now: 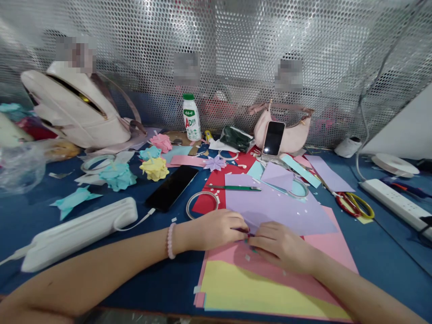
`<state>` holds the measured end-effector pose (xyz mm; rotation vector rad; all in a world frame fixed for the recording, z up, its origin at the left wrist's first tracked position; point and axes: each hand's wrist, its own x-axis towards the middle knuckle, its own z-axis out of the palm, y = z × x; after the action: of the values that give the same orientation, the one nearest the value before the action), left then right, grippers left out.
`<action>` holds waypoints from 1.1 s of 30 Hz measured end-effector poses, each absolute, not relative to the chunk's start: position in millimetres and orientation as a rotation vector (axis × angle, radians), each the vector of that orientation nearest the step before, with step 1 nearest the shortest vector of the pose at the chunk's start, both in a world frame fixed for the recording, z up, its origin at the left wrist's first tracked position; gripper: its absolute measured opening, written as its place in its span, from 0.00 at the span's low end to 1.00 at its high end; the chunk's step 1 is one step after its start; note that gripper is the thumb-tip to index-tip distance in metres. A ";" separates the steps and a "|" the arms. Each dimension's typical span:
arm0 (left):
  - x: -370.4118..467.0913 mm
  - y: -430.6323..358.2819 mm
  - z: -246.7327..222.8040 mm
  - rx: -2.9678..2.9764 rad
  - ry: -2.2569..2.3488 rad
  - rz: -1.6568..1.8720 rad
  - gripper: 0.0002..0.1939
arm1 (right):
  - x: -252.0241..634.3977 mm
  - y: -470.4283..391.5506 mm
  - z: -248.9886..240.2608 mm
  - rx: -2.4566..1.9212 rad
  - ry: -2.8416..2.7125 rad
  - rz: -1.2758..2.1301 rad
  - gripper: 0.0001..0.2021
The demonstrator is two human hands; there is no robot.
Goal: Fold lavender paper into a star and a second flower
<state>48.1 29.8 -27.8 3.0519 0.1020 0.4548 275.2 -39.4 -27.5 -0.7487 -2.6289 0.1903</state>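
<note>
My left hand, with a pink bead bracelet at the wrist, is closed with fingertips pinched together. Facing it, my right hand is closed too, its fingertips almost meeting the left ones. Whatever lies between them is hidden by the fingers. Both are over a stack of coloured paper: a purple sheet behind, a pink sheet beneath and a yellow sheet in front. A roll of tape lies just behind my left hand. Beyond the hands, a thin green knife-like tool rests on the purple sheet.
Folded paper flowers in blue, yellow and purple lie left and behind. A black phone is cabled near a white device. Scissors and a power strip lie right; a bottle and bags stand behind.
</note>
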 end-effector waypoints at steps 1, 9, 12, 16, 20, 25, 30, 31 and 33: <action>48.1 30.4 -28.4 3.026 0.111 0.466 0.09 | 275.1 -39.7 -27.1 -0.755 -2.630 0.201 0.11; 48.7 34.3 -32.7 2.718 0.197 0.457 0.08 | 276.9 -39.0 -29.8 -0.774 -2.651 0.209 0.09; 49.7 34.4 -33.1 2.677 0.231 0.447 0.08 | 276.7 -38.7 -29.7 -0.763 -2.659 0.206 0.10; 50.4 34.6 -34.5 2.672 0.250 0.438 0.09 | 275.6 -38.2 -29.2 -0.732 -2.641 0.181 0.10; 50.4 34.5 -34.0 2.681 0.252 0.438 0.09 | 275.5 -37.8 -28.8 -0.724 -2.641 0.174 0.11; 50.2 33.7 -30.7 2.677 0.248 0.441 0.10 | 275.7 -37.6 -29.3 -0.745 -2.644 0.200 0.11; 50.2 33.8 -29.2 2.693 0.249 0.425 0.10 | 276.3 -37.6 -30.9 -0.729 -2.645 0.187 0.11; 50.3 33.8 -29.1 2.693 0.251 0.429 0.10 | 276.4 -37.7 -31.2 -0.729 -2.644 0.180 0.11; 50.5 33.8 -29.0 2.689 0.251 0.430 0.10 | 276.6 -37.6 -31.4 -0.730 -2.642 0.172 0.12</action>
<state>50.5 33.8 -29.0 2.6888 0.2511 0.4305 276.6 -37.6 -31.4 -0.7297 -2.6419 0.1718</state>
